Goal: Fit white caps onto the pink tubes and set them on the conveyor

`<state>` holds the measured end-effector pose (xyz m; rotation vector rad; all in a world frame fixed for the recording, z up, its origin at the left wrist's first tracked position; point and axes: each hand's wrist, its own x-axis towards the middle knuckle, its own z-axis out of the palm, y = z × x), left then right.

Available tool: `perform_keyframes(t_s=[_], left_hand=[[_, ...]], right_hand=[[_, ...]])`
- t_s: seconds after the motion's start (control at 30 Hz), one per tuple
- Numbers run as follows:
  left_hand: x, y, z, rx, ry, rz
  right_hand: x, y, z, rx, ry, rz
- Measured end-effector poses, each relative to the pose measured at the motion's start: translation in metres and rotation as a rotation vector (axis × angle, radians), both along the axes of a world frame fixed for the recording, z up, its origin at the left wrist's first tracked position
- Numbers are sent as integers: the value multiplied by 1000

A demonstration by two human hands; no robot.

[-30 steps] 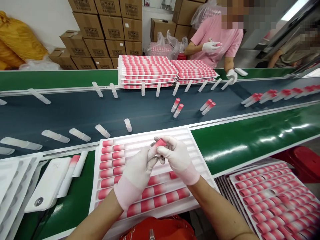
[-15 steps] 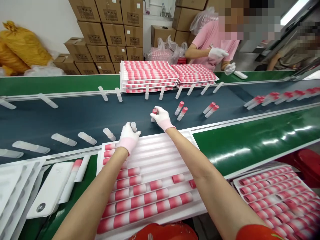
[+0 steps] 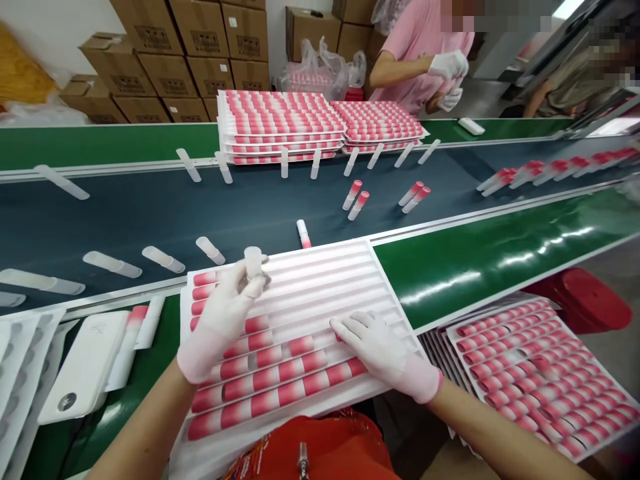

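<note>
Both hands had been drawn back from the belt (image 3: 150,220) to the tray (image 3: 320,273); one capped tube (image 3: 303,233) was left on the belt. A clear tube (image 3: 253,261) was pinched upright in the left hand (image 3: 220,320). The right hand (image 3: 383,350) lay flat, fingers spread, holding nothing, over the pink caps (image 3: 295,367).

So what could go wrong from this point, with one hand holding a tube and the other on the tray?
1. The left hand pinches the clear tube only by its fingertips, upright above the tray; it could slip and roll onto the belt.
2. The right hand rests on loose pink caps in the tray grooves; a nudge might push them out of line.
3. The capped tube lies at the belt's near edge, close to the tray corner, and may snag.
</note>
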<state>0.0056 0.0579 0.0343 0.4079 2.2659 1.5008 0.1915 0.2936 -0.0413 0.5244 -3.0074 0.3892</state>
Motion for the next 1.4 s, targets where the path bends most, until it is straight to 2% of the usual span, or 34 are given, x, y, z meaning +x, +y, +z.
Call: perform_keyframes(t_s=[0.07, 0.17, 0.23, 0.27, 0.3, 0.37, 0.47, 0.53, 0.63, 0.77, 0.87, 0.9, 0.97, 1.03, 1.07, 1.13, 1.17, 1.27, 1.4], left_hand=[[17, 3, -1, 73, -117, -83], [37, 13, -4, 107, -260, -161], [46, 19, -5, 93, -294, -207], [49, 20, -5, 88, -297, -235], [51, 21, -4, 84, -293, -263], [53, 21, -2, 79, -283, -302], [50, 18, 3, 73, -264, -312], [47, 17, 7, 72, -252, -335], [45, 19, 9, 48, -182, -352], [46, 28, 0, 2, -126, -301], [35, 35, -9, -5, -145, -293], [27, 37, -10, -4, -89, -285], [5, 43, -9, -41, 126, -217], [-22, 54, -5, -136, 347, -93], [-36, 60, -4, -188, 412, -31], [-62, 77, -6, -268, 449, 59], [-75, 86, -10, -287, 437, 94], [-105, 110, -31, -303, 362, 145], [-129, 138, -61, -326, 273, 167]], right_hand=[[-13, -3, 12, -211, 75, -109], [-40, -14, 44, -796, 199, -335], [-59, -26, 62, -1190, 234, -404], [-67, -32, 69, -1333, 228, -403], [-73, -37, 73, -1432, 213, -397], [-81, -43, 78, -1504, 156, -406], [-84, -42, 84, -1435, 64, -443], [-84, -38, 89, -1391, -39, -422], [-84, -36, 92, -1408, -193, -395], [-90, -38, 83, -1412, -227, -457], [-113, -20, 74, -1301, -278, -359], [-128, -7, 72, -1221, -249, -304], [-166, 23, 67, -955, -86, -217], [-210, 54, 60, -519, 63, -170], [-231, 67, 56, -313, 37, -124], [-264, 85, 44, -84, -62, -51], [-276, 91, 37, -54, -104, -34], [-294, 101, 19, -117, -112, -72], [-303, 103, 0, -307, -39, -210]])
